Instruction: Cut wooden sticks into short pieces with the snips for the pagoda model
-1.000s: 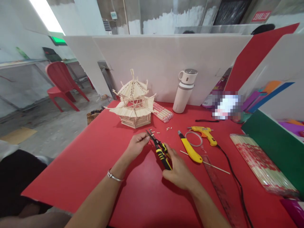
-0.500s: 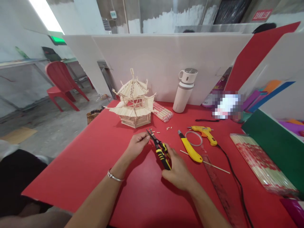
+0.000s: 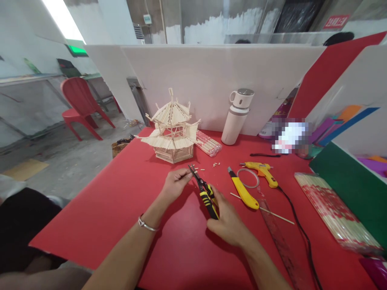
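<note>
My right hand [image 3: 225,217] is closed around the black and yellow handles of a pair of cutting pliers [image 3: 208,203], whose long dark jaws point away to the upper left. At the jaws' tip, my left hand [image 3: 177,183] pinches with thumb and forefinger; whatever sits between them is too small to make out. Just beyond the jaws lie several short cut stick pieces [image 3: 202,169] on the red tabletop [image 3: 121,209]. A pagoda model [image 3: 172,141] built of pale wooden sticks stands upright behind my left hand.
Right of the pliers lie a yellow utility knife [image 3: 244,192], a clear ring [image 3: 248,178], a yellow glue gun [image 3: 264,171] with its cord, a thin stick [image 3: 276,216] and a ruler [image 3: 279,241]. Bagged sticks [image 3: 335,209] are farther right. A white bottle [image 3: 237,119] stands near the back panel [image 3: 196,76].
The whole view has shifted slightly. Both hands and the pliers keep nearly the same pose, with no clear change in what they hold.
</note>
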### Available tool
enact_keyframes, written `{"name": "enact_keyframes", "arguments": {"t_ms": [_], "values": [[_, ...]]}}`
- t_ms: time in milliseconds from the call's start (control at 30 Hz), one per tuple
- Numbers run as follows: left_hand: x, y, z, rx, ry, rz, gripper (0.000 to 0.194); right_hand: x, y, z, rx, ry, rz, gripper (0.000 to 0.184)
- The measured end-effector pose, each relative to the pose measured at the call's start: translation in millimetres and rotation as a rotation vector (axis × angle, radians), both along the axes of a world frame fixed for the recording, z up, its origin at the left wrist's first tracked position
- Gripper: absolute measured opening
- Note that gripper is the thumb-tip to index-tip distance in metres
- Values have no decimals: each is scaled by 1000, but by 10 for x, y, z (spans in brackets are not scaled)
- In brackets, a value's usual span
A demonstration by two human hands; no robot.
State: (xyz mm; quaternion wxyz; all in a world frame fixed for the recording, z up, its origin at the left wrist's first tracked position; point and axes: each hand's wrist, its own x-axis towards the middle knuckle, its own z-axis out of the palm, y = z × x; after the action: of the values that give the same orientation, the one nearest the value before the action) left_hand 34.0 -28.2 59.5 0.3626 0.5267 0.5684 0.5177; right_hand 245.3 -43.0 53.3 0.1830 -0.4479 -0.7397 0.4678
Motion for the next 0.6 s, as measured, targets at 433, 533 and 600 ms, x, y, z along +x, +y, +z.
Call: {"name": "enact_keyframes", "arguments": {"t_ms": [433,533,600], "values": [[2,3,-18,-47,-120,-60,44,-26,-8,-10,20,-19,-13,99],[3,3,1,-43,-131,-68,43,-55,-19,-2,17,-49,-26,100],[0,-6,11,-39,-145,-91,43,-81,-34,-19,34,-91,-34,100]]}}
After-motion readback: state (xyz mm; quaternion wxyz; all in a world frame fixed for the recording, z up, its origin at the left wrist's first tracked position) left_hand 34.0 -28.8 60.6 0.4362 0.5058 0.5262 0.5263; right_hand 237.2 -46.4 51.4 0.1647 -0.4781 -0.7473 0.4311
